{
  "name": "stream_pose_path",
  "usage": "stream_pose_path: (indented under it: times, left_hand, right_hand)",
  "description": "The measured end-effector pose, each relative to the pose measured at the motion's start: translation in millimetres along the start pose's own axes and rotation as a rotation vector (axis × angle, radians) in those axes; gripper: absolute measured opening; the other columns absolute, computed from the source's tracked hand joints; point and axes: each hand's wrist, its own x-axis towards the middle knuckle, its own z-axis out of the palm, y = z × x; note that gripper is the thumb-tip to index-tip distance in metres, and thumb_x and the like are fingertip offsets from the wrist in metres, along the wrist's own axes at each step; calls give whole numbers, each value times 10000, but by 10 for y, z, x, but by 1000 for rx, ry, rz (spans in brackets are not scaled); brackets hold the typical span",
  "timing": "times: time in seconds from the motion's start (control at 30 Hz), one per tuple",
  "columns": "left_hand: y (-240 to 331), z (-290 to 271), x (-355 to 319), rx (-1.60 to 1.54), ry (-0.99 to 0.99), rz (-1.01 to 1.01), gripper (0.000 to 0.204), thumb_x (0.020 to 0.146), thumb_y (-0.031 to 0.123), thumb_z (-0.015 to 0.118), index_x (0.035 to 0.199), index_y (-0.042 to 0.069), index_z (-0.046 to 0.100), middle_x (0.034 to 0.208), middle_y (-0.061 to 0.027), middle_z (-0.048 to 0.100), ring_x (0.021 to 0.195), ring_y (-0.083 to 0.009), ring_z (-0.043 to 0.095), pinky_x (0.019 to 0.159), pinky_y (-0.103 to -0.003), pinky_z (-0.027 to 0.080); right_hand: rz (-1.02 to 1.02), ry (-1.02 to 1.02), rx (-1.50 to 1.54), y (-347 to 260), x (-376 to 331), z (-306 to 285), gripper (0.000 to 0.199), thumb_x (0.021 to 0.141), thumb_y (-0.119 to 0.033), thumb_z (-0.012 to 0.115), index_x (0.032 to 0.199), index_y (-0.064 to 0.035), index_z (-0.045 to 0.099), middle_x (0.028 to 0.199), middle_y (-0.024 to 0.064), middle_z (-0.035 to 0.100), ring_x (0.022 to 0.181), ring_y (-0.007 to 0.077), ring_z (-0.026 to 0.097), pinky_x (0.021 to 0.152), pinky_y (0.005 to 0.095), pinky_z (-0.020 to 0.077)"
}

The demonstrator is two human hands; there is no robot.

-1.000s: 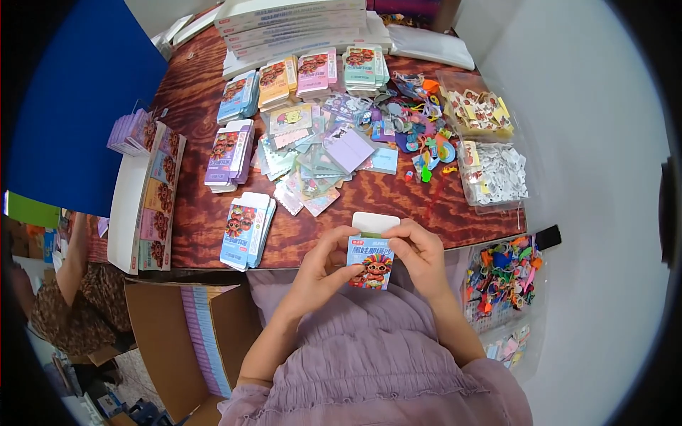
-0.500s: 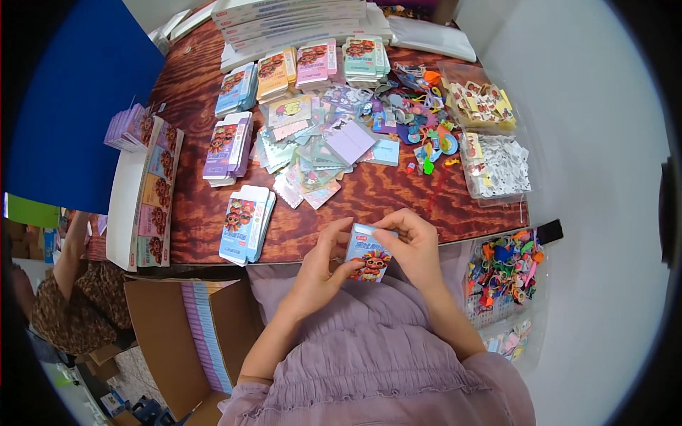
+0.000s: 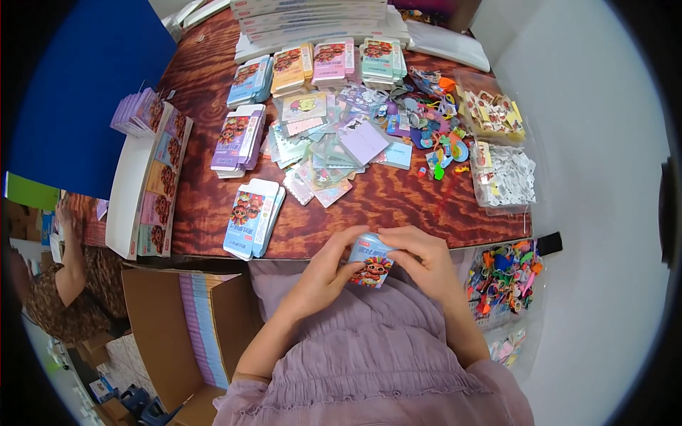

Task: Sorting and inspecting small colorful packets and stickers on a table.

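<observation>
Over my lap, just off the table's front edge, I hold a small blue carton (image 3: 371, 272) with colourful cartoon figures on its front. My left hand (image 3: 327, 275) grips its left side, thumb across the front. My right hand (image 3: 425, 261) is closed at its upper right corner, fingers pinched on the top end. Whether the top flap is tucked in is hidden by the fingers. Nearest on the table, to the left, lies a stack of flat blue cartons (image 3: 250, 219). Beyond my hands is a loose pile of small cards and clear packets (image 3: 316, 153).
Stacks of purple (image 3: 238, 142), orange (image 3: 291, 69), pink (image 3: 334, 62) and green cartons (image 3: 382, 62) stand around the cards. Small trinkets (image 3: 433, 128) and clear bins (image 3: 504, 174) lie right. A display tray (image 3: 128, 206) and cardboard box (image 3: 153, 319) are left. A co-worker (image 3: 67, 284) sits far left.
My right fingers have shifted over the carton's top end, and the carton sits slightly lower. The whole view has shifted a little. The co-worker's arm has moved.
</observation>
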Motion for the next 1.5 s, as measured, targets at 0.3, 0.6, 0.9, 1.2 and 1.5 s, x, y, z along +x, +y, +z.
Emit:
stream_pose_path:
  times: [0.3, 0.6, 0.9, 1.2, 1.5]
  left_hand:
    - [292, 2, -54, 567, 127, 131, 806, 855, 253, 756, 1506, 50, 326, 1333, -204, 495, 1095, -381, 615, 836, -409, 540]
    - [161, -992, -308, 967, 751, 210, 849, 774, 131, 763, 1480, -46, 327, 1206, -233, 555, 981, -376, 627, 821, -437, 524]
    - [-186, -1568, -338, 1087, 923, 88, 861, 816, 246, 790, 1479, -69, 340, 1399, -288, 489, 1308, -448, 448, 1088, -494, 357]
    - [307, -1076, -424, 248, 277, -185, 655, 861, 242, 783, 1382, -47, 511, 1272, -186, 641, 1179, -232, 604, 1000, -332, 450]
    - [-15, -439, -160, -356, -239, -85, 513, 802, 55, 817, 1269, 31, 607, 1154, -39, 654, 1052, -117, 615, 916, -290, 504]
  right_hand:
    - [161, 90, 342, 226, 127, 235, 216, 942, 40, 596, 1156, 26, 628, 1087, 44, 651, 934, 65, 630, 749, 218, 534]
    - [-86, -30, -134, -17, 993, 1075, 337, 929, -138, 654, 1233, -1, 605, 1131, 116, 683, 838, 197, 692, 678, 348, 551]
    - [-333, -172, -706, 86, 1342, 1927, 672, 752, -156, 813, 1293, 6, 449, 1080, 185, 550, 829, 346, 674, 647, 407, 551]
    - [-316, -101, -113, -383, 1014, 1109, 97, 823, 39, 653, 854, 10, 566, 852, 94, 580, 701, 223, 623, 624, 331, 478]
    - [-187, -190, -144, -576, 459, 424, 183, 854, -155, 719, 775, -54, 588, 718, 82, 611, 619, 251, 610, 547, 377, 436]
